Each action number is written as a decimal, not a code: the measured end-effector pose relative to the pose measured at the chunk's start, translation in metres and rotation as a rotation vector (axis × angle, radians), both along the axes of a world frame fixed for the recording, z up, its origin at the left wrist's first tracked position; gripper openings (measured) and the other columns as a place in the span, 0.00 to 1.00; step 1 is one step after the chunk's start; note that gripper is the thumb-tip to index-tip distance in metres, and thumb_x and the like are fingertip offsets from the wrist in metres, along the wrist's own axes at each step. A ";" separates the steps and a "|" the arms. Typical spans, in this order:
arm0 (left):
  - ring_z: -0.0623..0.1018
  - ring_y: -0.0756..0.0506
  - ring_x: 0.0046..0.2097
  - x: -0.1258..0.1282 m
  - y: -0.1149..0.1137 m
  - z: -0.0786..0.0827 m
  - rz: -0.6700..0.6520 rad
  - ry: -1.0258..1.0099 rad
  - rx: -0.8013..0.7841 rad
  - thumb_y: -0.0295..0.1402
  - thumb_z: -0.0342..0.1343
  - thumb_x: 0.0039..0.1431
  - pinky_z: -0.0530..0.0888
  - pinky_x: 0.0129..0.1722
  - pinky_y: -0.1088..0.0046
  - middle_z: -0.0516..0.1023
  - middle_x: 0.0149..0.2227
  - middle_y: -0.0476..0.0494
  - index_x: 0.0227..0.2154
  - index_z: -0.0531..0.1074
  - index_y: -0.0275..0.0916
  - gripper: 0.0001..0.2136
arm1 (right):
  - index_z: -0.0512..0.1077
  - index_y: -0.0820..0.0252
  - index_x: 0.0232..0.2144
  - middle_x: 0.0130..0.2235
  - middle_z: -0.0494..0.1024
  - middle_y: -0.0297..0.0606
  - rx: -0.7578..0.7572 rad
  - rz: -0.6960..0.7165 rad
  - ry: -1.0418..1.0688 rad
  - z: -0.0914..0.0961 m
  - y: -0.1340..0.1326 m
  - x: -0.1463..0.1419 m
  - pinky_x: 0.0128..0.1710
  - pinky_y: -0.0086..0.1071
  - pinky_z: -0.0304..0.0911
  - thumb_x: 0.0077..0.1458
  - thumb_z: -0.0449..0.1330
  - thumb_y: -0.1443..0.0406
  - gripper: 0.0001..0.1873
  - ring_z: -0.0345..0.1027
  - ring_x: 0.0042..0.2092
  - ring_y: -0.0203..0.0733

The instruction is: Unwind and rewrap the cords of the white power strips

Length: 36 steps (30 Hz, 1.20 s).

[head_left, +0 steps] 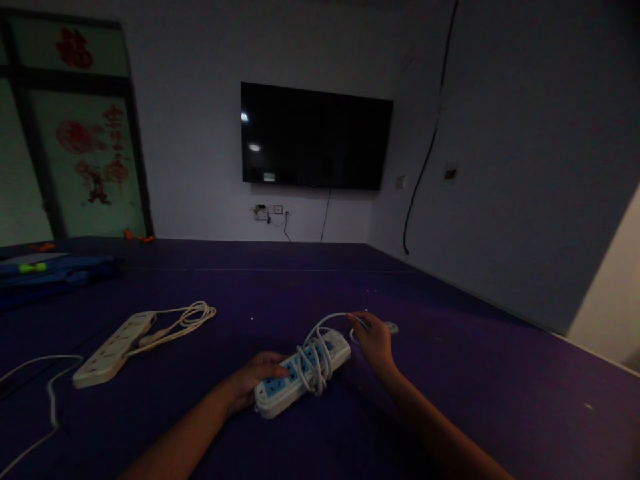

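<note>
My left hand [253,381] grips the near end of a white power strip [283,399] with blue socket faces, its thumb lying on top. Several turns of the strip's white cord [320,373] are wound around the strip toward its far end. From there the cord arcs up to my right hand [371,339], whose fingers are pinched on it. Beyond the right hand, a pale piece that looks like the plug end [393,327] rests on the purple surface.
A second white power strip [113,352] lies at left, its coiled cord [193,320] beside it. Another white cord [53,393] runs off the left edge. Blue folded items [60,270] lie farther back. A television [315,137] hangs on the wall, and a black cable [425,160] dangles at right.
</note>
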<state>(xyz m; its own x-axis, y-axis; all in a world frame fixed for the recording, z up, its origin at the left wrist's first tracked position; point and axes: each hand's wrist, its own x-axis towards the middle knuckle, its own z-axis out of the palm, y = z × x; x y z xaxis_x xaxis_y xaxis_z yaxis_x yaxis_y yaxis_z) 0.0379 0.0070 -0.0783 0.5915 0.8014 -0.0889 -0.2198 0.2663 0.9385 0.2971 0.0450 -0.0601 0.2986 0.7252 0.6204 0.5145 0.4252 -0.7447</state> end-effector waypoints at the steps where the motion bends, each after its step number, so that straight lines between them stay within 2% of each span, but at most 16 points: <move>1: 0.76 0.49 0.25 0.000 0.001 -0.001 0.030 0.028 -0.001 0.31 0.64 0.39 0.69 0.26 0.78 0.79 0.26 0.41 0.31 0.78 0.30 0.14 | 0.76 0.64 0.27 0.27 0.78 0.44 0.010 -0.003 -0.002 0.000 -0.001 0.000 0.28 0.33 0.61 0.48 0.57 0.50 0.21 0.70 0.29 0.44; 6: 0.75 0.51 0.23 0.004 0.003 -0.002 0.142 0.070 -0.042 0.31 0.64 0.39 0.68 0.26 0.78 0.79 0.23 0.43 0.25 0.78 0.31 0.09 | 0.76 0.63 0.27 0.28 0.78 0.44 0.050 -0.023 0.001 0.001 -0.004 0.001 0.30 0.33 0.61 0.48 0.56 0.49 0.22 0.70 0.29 0.44; 13: 0.77 0.48 0.25 0.001 0.004 -0.002 0.147 -0.063 -0.101 0.29 0.62 0.42 0.69 0.28 0.77 0.80 0.26 0.40 0.30 0.78 0.28 0.11 | 0.75 0.63 0.28 0.30 0.79 0.45 0.051 -0.059 0.006 -0.003 0.003 0.009 0.32 0.34 0.62 0.48 0.56 0.49 0.22 0.71 0.31 0.46; 20: 0.79 0.45 0.29 0.002 0.000 0.004 0.307 -0.216 -0.227 0.28 0.55 0.52 0.73 0.34 0.73 0.80 0.29 0.36 0.33 0.75 0.26 0.10 | 0.75 0.63 0.28 0.29 0.79 0.45 -0.021 -0.067 -0.087 -0.014 0.011 0.015 0.29 0.32 0.60 0.50 0.54 0.49 0.22 0.72 0.30 0.46; 24: 0.79 0.45 0.30 0.004 0.003 0.007 0.376 -0.252 -0.330 0.27 0.52 0.55 0.74 0.36 0.72 0.80 0.30 0.36 0.35 0.74 0.26 0.09 | 0.75 0.61 0.28 0.29 0.79 0.45 -0.097 -0.225 -0.151 -0.017 0.011 0.018 0.29 0.31 0.59 0.51 0.52 0.52 0.20 0.72 0.31 0.46; 29: 0.80 0.45 0.30 0.004 0.006 0.006 0.436 -0.242 -0.314 0.28 0.54 0.55 0.74 0.34 0.72 0.80 0.30 0.37 0.36 0.73 0.28 0.09 | 0.76 0.57 0.34 0.31 0.79 0.43 -0.177 -0.451 -0.175 -0.017 0.014 0.034 0.26 0.30 0.56 0.52 0.50 0.56 0.18 0.71 0.32 0.45; 33: 0.80 0.44 0.31 0.004 0.004 0.005 0.433 -0.209 -0.266 0.29 0.56 0.53 0.74 0.34 0.72 0.80 0.31 0.37 0.37 0.74 0.29 0.11 | 0.77 0.56 0.33 0.34 0.79 0.44 -0.190 -0.544 -0.149 -0.024 0.021 0.054 0.23 0.30 0.54 0.51 0.51 0.57 0.17 0.70 0.29 0.45; 36: 0.79 0.45 0.29 0.005 0.003 0.004 0.417 -0.163 -0.220 0.30 0.58 0.50 0.73 0.32 0.73 0.80 0.29 0.38 0.36 0.75 0.29 0.10 | 0.77 0.56 0.32 0.32 0.79 0.45 -0.193 -0.567 -0.123 -0.031 0.028 0.071 0.22 0.30 0.54 0.49 0.52 0.59 0.16 0.70 0.28 0.44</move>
